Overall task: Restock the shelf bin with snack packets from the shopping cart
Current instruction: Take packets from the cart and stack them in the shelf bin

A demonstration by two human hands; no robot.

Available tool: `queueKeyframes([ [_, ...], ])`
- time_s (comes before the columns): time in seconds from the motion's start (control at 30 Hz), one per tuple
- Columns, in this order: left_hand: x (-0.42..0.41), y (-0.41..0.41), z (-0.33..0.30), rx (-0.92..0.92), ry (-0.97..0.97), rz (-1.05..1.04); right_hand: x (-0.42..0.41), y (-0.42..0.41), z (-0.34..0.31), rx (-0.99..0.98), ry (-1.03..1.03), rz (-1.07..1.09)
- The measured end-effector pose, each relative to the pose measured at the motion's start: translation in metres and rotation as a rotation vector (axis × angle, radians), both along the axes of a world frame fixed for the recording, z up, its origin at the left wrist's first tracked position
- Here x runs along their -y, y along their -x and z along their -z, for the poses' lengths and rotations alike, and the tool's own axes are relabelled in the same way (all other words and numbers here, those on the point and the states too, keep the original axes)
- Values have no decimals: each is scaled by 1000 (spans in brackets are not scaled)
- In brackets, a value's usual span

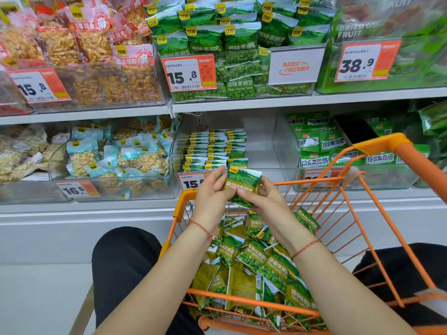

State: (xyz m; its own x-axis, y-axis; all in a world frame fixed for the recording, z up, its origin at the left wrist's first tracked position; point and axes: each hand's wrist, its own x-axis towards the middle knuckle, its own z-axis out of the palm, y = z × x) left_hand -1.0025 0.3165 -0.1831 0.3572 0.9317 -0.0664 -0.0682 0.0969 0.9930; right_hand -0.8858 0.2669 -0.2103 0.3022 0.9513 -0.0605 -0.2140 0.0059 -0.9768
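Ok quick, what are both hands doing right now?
Left hand: holds the left edge of a green pea packet.
Right hand: holds the same packet's right side, above the cart.

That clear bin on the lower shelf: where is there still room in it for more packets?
The clear plastic shelf bin is bare on its right side, between the rows of green pea packets and its right wall. The left side is crowded with those rows. Both hands, left hand and right hand, hold a green garlic pea packet just in front.
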Motion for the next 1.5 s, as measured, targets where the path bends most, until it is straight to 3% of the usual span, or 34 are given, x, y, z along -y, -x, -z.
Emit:
queueKeyframes([
  [0.23,-2,-4,-4,49,41,29,-2,-3,-6,127,-36,62],
  [0.4,-32,-4,-16,151,121,89,-25,-25,-24,67,-10,121],
  [0.53,-89,2,-17,-311,-263,-1,-60,-64,-53,110,25,231],
  [0.67,-133,7,5,-839,-624,8,-99,-95,-61,236,188,130],
  [0.83,-159,3,26,-1116,-808,-7,-137,-107,-36,348,452,-46],
  [1.1,-172,-3,47,-1095,-754,-88,-169,-105,-5,199,657,-339],
  [1.37,-173,-3,52,-1056,-788,-92,-188,-129,35,284,671,-427],
  [1.5,-171,-3,54,-1029,-775,-99,-181,-121,24,327,639,-412],
])
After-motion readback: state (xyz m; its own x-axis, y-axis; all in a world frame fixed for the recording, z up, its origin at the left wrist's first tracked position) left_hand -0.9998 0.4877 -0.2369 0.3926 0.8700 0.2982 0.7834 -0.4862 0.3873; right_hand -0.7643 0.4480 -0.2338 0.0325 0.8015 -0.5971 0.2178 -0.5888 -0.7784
